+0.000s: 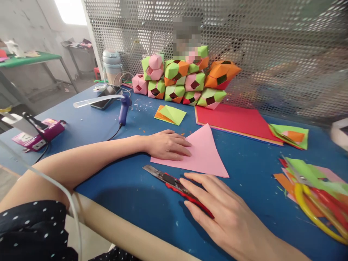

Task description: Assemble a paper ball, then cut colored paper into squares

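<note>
My left hand point(170, 145) lies flat, fingers stretched, on a sheet of pink paper point(207, 154) that looks folded into a triangle. The hand covers the paper's left part. Nearer to me, a utility knife point(171, 180) with a red and black handle rests on the table, its blade out and pointing left toward the paper's lower edge. Over its handle hovers my right hand point(217, 206), thumb and fingers apart on either side. Whether the fingertips touch the knife I cannot tell; the handle's rear end is partly hidden by the hand.
Folded paper shapes point(175, 78) stand stacked against a perforated metal panel point(272, 65). Red sheets point(233, 121) and green-orange pieces point(174, 114) lie behind the pink paper. Scissors point(306, 203) sit on scraps at right. A glue gun point(124, 108), phone point(104, 103) and power strip point(40, 136) are left.
</note>
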Demonstrator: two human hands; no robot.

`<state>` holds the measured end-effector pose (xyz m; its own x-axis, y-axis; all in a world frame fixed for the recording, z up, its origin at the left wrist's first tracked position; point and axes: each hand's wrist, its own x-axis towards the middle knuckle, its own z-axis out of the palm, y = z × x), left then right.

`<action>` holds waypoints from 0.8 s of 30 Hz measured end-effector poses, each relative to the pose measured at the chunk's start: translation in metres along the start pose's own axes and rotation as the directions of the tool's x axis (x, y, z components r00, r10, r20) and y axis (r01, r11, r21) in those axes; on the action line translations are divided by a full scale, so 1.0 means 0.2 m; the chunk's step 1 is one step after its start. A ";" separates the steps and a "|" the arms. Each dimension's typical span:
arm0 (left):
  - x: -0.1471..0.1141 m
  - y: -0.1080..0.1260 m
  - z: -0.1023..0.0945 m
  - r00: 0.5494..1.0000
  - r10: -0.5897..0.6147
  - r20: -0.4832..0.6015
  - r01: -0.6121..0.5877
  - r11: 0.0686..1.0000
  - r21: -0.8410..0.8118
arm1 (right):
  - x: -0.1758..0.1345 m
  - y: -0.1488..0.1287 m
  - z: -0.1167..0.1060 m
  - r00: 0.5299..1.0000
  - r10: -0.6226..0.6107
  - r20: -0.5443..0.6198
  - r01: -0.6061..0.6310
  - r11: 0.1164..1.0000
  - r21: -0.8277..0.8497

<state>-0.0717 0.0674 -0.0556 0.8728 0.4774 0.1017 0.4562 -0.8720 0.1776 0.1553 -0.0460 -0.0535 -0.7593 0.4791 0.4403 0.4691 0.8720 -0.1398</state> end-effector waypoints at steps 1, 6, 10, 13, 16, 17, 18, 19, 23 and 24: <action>0.00 0.00 0.00 1.000 0.004 -0.007 -0.004 1.000 -0.006 | 0.00 0.02 -0.02 1.000 0.010 -0.015 -0.011 1.000 -0.018; -0.01 -0.01 -0.03 0.999 0.019 -0.038 -0.021 0.998 -0.057 | 0.00 0.30 -0.05 0.977 0.125 -0.173 -0.151 0.978 -0.143; 0.00 0.00 -0.03 0.991 0.037 -0.125 -0.049 0.995 -0.091 | -0.03 0.57 0.01 0.908 0.378 -0.184 -0.406 0.900 -0.158; 0.01 0.01 -0.03 0.979 0.017 -0.202 -0.041 0.993 -0.113 | -0.04 0.67 0.07 0.860 0.503 -0.085 -0.509 0.856 -0.087; 0.00 0.01 -0.03 0.967 0.028 -0.252 -0.053 0.994 -0.093 | -0.03 0.68 0.09 0.856 0.516 -0.034 -0.517 0.856 -0.014; 0.00 0.01 -0.03 0.963 0.039 -0.266 -0.060 0.996 -0.073 | -0.02 0.68 0.10 0.859 0.511 -0.035 -0.511 0.860 0.002; 0.00 0.01 -0.03 0.959 0.051 -0.278 -0.068 0.996 -0.050 | -0.01 0.67 0.10 0.862 0.505 -0.040 -0.505 0.863 0.013; 0.00 0.02 -0.03 0.955 0.063 -0.289 -0.075 0.997 -0.028 | 0.00 0.66 0.10 0.864 0.500 -0.047 -0.500 0.866 0.020; 0.00 0.02 -0.04 0.955 0.105 -0.279 -0.093 0.994 0.057 | 0.05 0.67 0.08 0.870 0.486 -0.076 -0.485 0.874 0.041; 0.00 0.02 -0.04 0.958 0.111 -0.263 -0.095 0.993 0.071 | 0.06 0.67 0.08 0.870 0.486 -0.082 -0.484 0.874 0.043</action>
<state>-0.0707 0.0648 -0.0464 0.8413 0.3896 0.3746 0.3824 -0.9189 0.0970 0.2013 0.0787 -0.0805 -0.3958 0.8326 0.3874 0.7585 0.5342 -0.3733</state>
